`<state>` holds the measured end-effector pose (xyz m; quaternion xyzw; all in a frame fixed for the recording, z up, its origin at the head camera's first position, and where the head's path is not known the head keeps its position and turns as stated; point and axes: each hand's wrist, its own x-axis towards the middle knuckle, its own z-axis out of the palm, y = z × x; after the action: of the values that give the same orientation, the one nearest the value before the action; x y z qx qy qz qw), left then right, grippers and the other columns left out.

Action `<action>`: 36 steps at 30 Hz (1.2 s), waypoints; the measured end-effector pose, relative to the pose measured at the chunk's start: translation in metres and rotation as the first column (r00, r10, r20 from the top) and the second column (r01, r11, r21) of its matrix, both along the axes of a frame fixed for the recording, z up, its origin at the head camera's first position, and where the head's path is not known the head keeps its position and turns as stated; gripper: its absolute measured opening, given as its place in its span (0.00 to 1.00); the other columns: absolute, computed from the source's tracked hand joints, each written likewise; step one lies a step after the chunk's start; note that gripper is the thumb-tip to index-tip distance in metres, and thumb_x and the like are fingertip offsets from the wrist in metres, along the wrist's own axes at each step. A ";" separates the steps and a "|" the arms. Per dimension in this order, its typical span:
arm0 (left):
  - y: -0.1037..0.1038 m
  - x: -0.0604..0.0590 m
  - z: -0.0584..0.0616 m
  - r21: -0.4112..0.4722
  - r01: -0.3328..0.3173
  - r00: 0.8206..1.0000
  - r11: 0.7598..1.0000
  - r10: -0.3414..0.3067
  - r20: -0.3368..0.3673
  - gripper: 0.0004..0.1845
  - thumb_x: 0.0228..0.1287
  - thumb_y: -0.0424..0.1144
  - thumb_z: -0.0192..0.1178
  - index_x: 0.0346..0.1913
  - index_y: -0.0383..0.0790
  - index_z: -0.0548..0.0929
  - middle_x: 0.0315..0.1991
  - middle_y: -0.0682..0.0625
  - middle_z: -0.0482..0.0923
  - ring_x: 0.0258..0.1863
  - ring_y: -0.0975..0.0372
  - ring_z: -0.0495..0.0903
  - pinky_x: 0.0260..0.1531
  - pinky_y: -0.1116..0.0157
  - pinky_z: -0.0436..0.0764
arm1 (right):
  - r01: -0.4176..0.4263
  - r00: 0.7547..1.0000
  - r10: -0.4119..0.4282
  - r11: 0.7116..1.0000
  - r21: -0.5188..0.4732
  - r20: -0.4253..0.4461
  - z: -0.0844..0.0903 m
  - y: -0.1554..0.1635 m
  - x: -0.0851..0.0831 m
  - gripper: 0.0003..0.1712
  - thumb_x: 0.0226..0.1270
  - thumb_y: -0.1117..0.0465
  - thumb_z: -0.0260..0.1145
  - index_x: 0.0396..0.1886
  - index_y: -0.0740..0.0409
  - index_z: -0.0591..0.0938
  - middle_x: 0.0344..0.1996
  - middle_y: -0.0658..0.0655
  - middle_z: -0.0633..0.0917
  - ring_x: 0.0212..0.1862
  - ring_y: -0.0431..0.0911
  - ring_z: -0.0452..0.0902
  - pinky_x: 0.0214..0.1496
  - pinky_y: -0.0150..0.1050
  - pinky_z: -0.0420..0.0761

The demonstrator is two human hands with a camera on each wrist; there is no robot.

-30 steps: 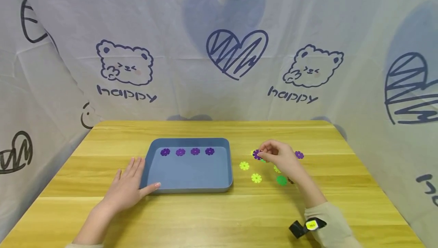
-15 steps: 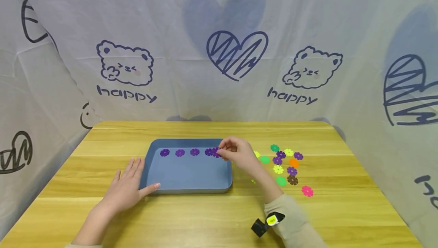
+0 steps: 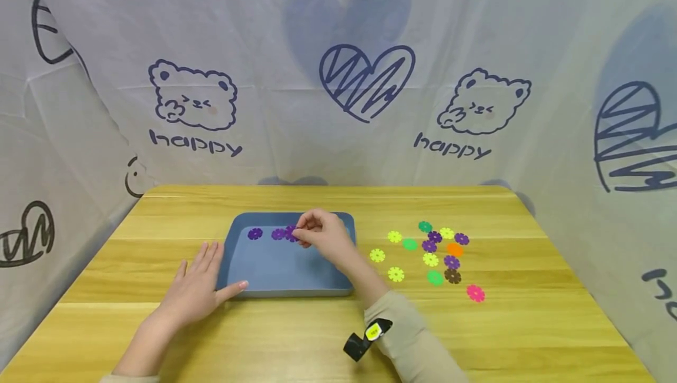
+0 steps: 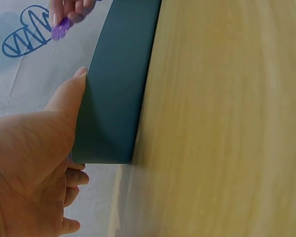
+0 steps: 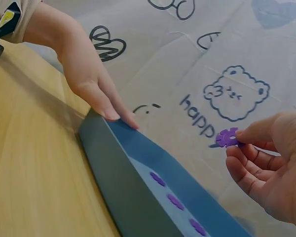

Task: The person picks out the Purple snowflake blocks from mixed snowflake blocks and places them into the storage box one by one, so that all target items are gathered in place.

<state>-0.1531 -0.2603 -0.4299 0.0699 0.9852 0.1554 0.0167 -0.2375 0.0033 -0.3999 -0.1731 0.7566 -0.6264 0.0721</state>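
Note:
My right hand pinches a purple snowflake disc between thumb and index finger, above the blue tray. In the head view, the held disc overlaps the back of the tray, just right of a purple disc. Another purple disc lies further left in the same row; the right hand covers the row's right part. The right wrist view shows purple discs along the tray floor. My left hand rests at the tray's front left corner, fingers straight along the left side, thumb on the front rim.
Right of the tray, several loose snowflake discs lie scattered on the wooden table: yellow, green, purple, orange, brown and pink. A printed cloth hangs behind and at both sides.
My right hand has carried the purple disc leftward from the loose discs, past the tray's right side, to over its back middle. The left hand has stayed in place.

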 end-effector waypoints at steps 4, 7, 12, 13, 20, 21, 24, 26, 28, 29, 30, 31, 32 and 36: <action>-0.001 0.000 -0.001 -0.005 -0.004 1.000 1.000 0.004 -0.007 0.58 0.61 0.71 0.51 0.75 0.26 0.48 0.76 0.29 0.43 0.76 0.37 0.42 0.67 0.29 0.42 | 0.010 0.999 -0.009 1.000 -0.020 0.043 -0.005 -0.020 -0.003 0.07 0.63 0.64 0.69 0.35 0.63 0.81 0.28 0.58 0.85 0.32 0.54 0.85 0.39 0.45 0.88; -0.001 0.000 -0.001 -0.009 -0.006 1.000 1.000 0.006 -0.011 0.58 0.61 0.72 0.51 0.75 0.26 0.49 0.76 0.29 0.44 0.76 0.37 0.42 0.67 0.29 0.42 | 0.012 0.997 -0.011 1.000 -0.019 0.076 -0.009 -0.032 -0.005 0.06 0.64 0.63 0.69 0.35 0.62 0.81 0.28 0.56 0.85 0.34 0.56 0.86 0.40 0.45 0.88; -0.001 -0.001 -0.001 -0.014 -0.006 1.000 1.000 0.006 -0.015 0.58 0.61 0.72 0.51 0.75 0.26 0.49 0.76 0.29 0.44 0.76 0.36 0.43 0.67 0.29 0.42 | 0.026 0.992 -0.026 1.000 0.001 0.121 -0.015 -0.052 -0.008 0.04 0.64 0.64 0.69 0.34 0.62 0.83 0.26 0.56 0.85 0.32 0.54 0.86 0.39 0.46 0.88; -0.001 -0.001 -0.001 -0.015 -0.006 1.000 1.000 0.006 -0.015 0.58 0.61 0.72 0.51 0.75 0.26 0.49 0.76 0.29 0.44 0.76 0.36 0.43 0.67 0.29 0.42 | 0.028 0.991 -0.029 1.000 0.010 0.128 -0.016 -0.056 -0.009 0.04 0.63 0.64 0.69 0.33 0.62 0.83 0.25 0.56 0.86 0.32 0.54 0.86 0.38 0.46 0.88; 0.001 0.002 -0.002 -0.012 -0.002 1.000 1.000 0.002 -0.020 0.58 0.61 0.72 0.52 0.75 0.26 0.49 0.76 0.29 0.45 0.76 0.36 0.44 0.67 0.29 0.44 | 0.033 0.983 -0.046 0.997 0.076 0.176 -0.027 -0.079 -0.012 0.03 0.61 0.68 0.69 0.30 0.63 0.84 0.23 0.57 0.86 0.27 0.50 0.85 0.32 0.40 0.87; 0.002 0.002 -0.002 -0.013 -0.001 1.000 1.000 0.001 -0.022 0.58 0.61 0.72 0.51 0.75 0.26 0.50 0.76 0.29 0.45 0.76 0.36 0.44 0.67 0.29 0.44 | 0.031 0.983 -0.047 0.996 0.088 0.177 -0.029 -0.082 -0.012 0.03 0.61 0.68 0.69 0.29 0.63 0.83 0.23 0.57 0.86 0.25 0.48 0.85 0.31 0.39 0.87; 0.003 0.004 -0.002 -0.014 0.000 1.000 1.000 0.000 -0.028 0.58 0.61 0.72 0.51 0.75 0.26 0.50 0.76 0.29 0.46 0.76 0.36 0.45 0.67 0.29 0.45 | 0.034 0.982 -0.055 0.992 0.119 0.179 -0.033 -0.088 -0.013 0.03 0.61 0.69 0.69 0.28 0.64 0.83 0.21 0.56 0.85 0.21 0.44 0.81 0.28 0.37 0.86; 0.003 0.004 -0.002 -0.015 0.000 1.000 1.000 0.000 -0.031 0.58 0.60 0.73 0.50 0.75 0.26 0.50 0.76 0.29 0.46 0.76 0.37 0.45 0.67 0.30 0.45 | 0.042 0.982 -0.067 0.989 0.142 0.176 -0.035 -0.091 -0.014 0.04 0.60 0.69 0.69 0.27 0.63 0.83 0.20 0.55 0.84 0.20 0.42 0.80 0.26 0.36 0.85; 0.003 0.004 -0.002 -0.012 0.000 0.999 1.000 0.000 -0.032 0.58 0.61 0.72 0.51 0.75 0.26 0.50 0.76 0.29 0.46 0.76 0.37 0.45 0.67 0.29 0.45 | 0.050 0.982 -0.078 0.986 0.162 0.173 -0.037 -0.093 -0.015 0.04 0.60 0.70 0.69 0.27 0.63 0.84 0.19 0.55 0.84 0.19 0.40 0.78 0.24 0.34 0.83; 0.003 0.003 -0.001 -0.010 0.000 1.000 1.000 0.000 -0.031 0.58 0.61 0.72 0.51 0.75 0.26 0.50 0.76 0.29 0.46 0.76 0.37 0.45 0.67 0.29 0.45 | 0.053 0.981 -0.083 0.984 0.173 0.173 -0.038 -0.094 -0.016 0.04 0.60 0.70 0.69 0.26 0.63 0.84 0.19 0.55 0.84 0.19 0.40 0.77 0.23 0.32 0.83; 0.002 0.003 -0.001 -0.008 -0.001 1.000 1.000 0.001 -0.029 0.58 0.61 0.72 0.51 0.75 0.26 0.50 0.76 0.29 0.46 0.76 0.37 0.45 0.67 0.29 0.45 | 0.054 0.982 -0.086 0.982 0.181 0.171 -0.039 -0.095 -0.017 0.04 0.60 0.70 0.69 0.26 0.63 0.84 0.19 0.54 0.84 0.18 0.40 0.77 0.22 0.32 0.82; 0.002 0.003 -0.001 -0.006 -0.003 1.000 1.000 0.002 -0.028 0.58 0.61 0.72 0.51 0.75 0.26 0.50 0.76 0.29 0.46 0.76 0.37 0.45 0.67 0.29 0.45 | 0.054 0.982 -0.087 0.980 0.192 0.169 -0.040 -0.095 -0.017 0.04 0.60 0.70 0.69 0.26 0.63 0.84 0.19 0.54 0.84 0.18 0.40 0.77 0.21 0.31 0.81; 0.002 0.003 0.000 -0.005 -0.004 1.000 1.000 0.004 -0.026 0.57 0.61 0.72 0.51 0.75 0.26 0.50 0.76 0.29 0.46 0.76 0.37 0.44 0.67 0.29 0.45 | 0.055 0.982 -0.089 0.978 0.200 0.169 -0.040 -0.096 -0.018 0.04 0.59 0.70 0.69 0.26 0.63 0.85 0.19 0.54 0.83 0.18 0.39 0.76 0.21 0.30 0.81; 0.002 0.002 0.001 -0.004 -0.007 1.000 1.000 0.007 -0.017 0.57 0.61 0.71 0.52 0.75 0.26 0.50 0.76 0.29 0.45 0.76 0.37 0.44 0.67 0.29 0.44 | 0.072 0.980 -0.112 0.970 0.233 0.163 -0.043 -0.099 -0.021 0.04 0.58 0.71 0.70 0.25 0.63 0.85 0.17 0.53 0.83 0.16 0.38 0.75 0.19 0.29 0.80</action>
<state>-0.1510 -0.2586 -0.4288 0.0675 0.9859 0.1529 0.0078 -0.2580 -0.0960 -0.4427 -0.0727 0.8210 -0.5517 0.1281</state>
